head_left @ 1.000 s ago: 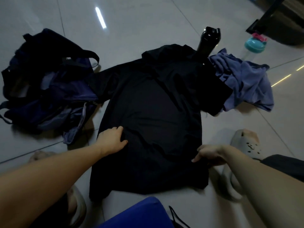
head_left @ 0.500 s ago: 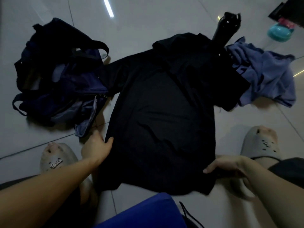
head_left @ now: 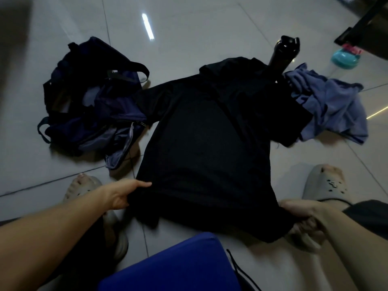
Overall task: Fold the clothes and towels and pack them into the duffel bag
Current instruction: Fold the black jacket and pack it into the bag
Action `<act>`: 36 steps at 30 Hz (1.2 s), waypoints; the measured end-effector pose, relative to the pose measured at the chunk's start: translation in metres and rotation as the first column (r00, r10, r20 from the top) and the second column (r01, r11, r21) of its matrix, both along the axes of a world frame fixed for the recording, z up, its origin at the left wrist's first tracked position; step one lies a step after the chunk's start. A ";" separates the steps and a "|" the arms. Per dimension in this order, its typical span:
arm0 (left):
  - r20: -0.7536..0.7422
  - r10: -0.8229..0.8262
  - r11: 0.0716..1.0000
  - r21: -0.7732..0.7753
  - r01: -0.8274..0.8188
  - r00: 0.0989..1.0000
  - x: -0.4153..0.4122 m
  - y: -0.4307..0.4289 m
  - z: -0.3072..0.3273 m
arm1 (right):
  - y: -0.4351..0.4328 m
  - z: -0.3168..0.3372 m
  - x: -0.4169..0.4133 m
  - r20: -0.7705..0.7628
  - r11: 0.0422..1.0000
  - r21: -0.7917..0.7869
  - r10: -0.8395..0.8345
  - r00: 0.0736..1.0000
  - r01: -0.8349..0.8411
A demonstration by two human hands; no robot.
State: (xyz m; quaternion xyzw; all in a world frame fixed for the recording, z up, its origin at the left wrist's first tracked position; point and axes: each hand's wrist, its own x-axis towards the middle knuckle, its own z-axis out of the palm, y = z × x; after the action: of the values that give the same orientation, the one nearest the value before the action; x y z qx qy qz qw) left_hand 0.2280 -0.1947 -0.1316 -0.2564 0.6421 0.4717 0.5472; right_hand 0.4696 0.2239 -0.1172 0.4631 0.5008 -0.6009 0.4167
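A black T-shirt [head_left: 210, 139] lies spread flat on the tiled floor, collar away from me. My left hand [head_left: 123, 193] pinches its lower left hem corner, thumb on top. My right hand [head_left: 298, 208] grips the lower right hem corner, fingers partly hidden under the cloth. A crumpled blue-grey towel or garment [head_left: 331, 108] lies at the shirt's right sleeve. The dark navy duffel bag [head_left: 90, 108] sits slumped and open on the left, touching the left sleeve.
A black bottle [head_left: 283, 53] stands behind the shirt's right shoulder; a teal-lidded bottle [head_left: 344, 57] is further right. My feet in grey clogs [head_left: 325, 183] flank the hem. A blue cushion edge [head_left: 172, 267] is at the bottom; dark furniture [head_left: 365, 30] at top right.
My left hand slid off the shirt's front to its left edge, then down to the hem corner and took hold. My right hand took a firmer hold of the right hem corner.
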 end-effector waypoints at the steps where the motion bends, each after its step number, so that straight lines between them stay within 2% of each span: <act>1: 0.028 -0.060 0.998 -0.011 0.060 0.998 0.003 -0.005 -0.003 | -0.001 -0.003 0.003 0.039 0.999 0.032 0.023 0.999 -0.025; 3: 0.046 -0.243 0.967 -0.073 0.246 0.969 0.007 -0.014 -0.006 | -0.006 -0.007 0.007 0.132 0.985 0.057 0.152 0.980 -0.160; 6: 0.043 -0.587 0.776 -0.254 0.577 0.808 0.008 -0.030 -0.009 | -0.011 -0.011 0.014 0.251 0.882 -0.005 0.457 0.853 -0.472; 9: 0.080 -0.749 0.575 -0.415 0.705 0.658 0.004 -0.032 -0.010 | -0.011 -0.014 0.014 0.283 0.797 0.004 0.579 0.765 -0.604; 11: 0.100 -0.815 0.460 -0.486 0.743 0.570 0.002 -0.025 -0.010 | -0.014 -0.015 0.012 0.292 0.787 0.023 0.585 0.757 -0.617; 12: 0.080 -0.826 0.446 -0.514 0.733 0.558 0.000 -0.020 -0.009 | -0.015 -0.016 0.011 0.288 0.797 0.038 0.569 0.771 -0.602; 14: 0.016 -0.806 0.489 -0.545 0.681 0.592 -0.002 -0.009 -0.011 | -0.015 -0.018 0.006 0.248 0.841 0.119 0.490 0.836 -0.528; 17: -0.028 -0.756 0.560 -0.546 0.623 0.654 0.001 0.005 -0.010 | -0.010 -0.025 -0.001 0.133 0.923 0.232 0.283 0.950 -0.308; 21: 0.024 -0.694 0.620 -0.488 0.615 0.719 0.005 0.008 -0.007 | -0.006 -0.026 0.003 0.097 0.976 0.200 0.066 0.993 -0.084; 24: 0.054 -0.659 0.653 -0.454 0.606 0.750 0.007 0.006 -0.006 | 0.005 -0.039 0.013 0.175 0.978 0.159 0.105 0.979 -0.133; 28: 0.091 -0.698 0.595 -0.480 0.645 0.711 0.008 0.003 -0.009 | -0.007 -0.026 0.014 0.288 0.956 0.137 0.211 0.934 -0.258; 29: 0.095 -0.735 0.546 -0.504 0.669 0.671 0.008 0.003 -0.009 | -0.008 -0.024 0.013 0.311 0.952 0.118 0.234 0.921 -0.282; 31: 0.108 -0.844 0.386 -0.559 0.734 0.526 0.006 0.004 -0.004 | -0.012 -0.021 0.012 0.358 0.942 0.096 0.268 0.895 -0.320; 33: 0.076 -0.925 0.245 -0.631 0.736 0.373 0.001 0.006 0.002 | -0.012 -0.022 0.002 0.374 0.896 0.166 0.329 0.867 -0.412; 34: 0.033 -0.952 0.199 -0.687 0.699 0.303 -0.002 0.008 0.002 | -0.012 -0.022 -0.004 0.356 0.830 0.275 0.382 0.853 -0.486; 35: -0.025 -0.970 0.179 -0.748 0.639 0.243 -0.004 0.011 0.002 | -0.011 -0.026 -0.009 0.336 0.720 0.409 0.453 0.826 -0.561; 36: -0.106 -0.974 0.203 -0.800 0.565 0.200 -0.006 0.015 0.001 | -0.011 -0.028 -0.017 0.288 0.580 0.570 0.521 0.803 -0.581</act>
State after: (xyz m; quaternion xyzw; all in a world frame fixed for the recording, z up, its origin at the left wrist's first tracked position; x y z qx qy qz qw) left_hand 0.2215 -0.1797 -0.1302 0.1458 0.9191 -0.0873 0.3555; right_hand 0.4531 0.2126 -0.1448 0.4228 0.7723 -0.2147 0.4228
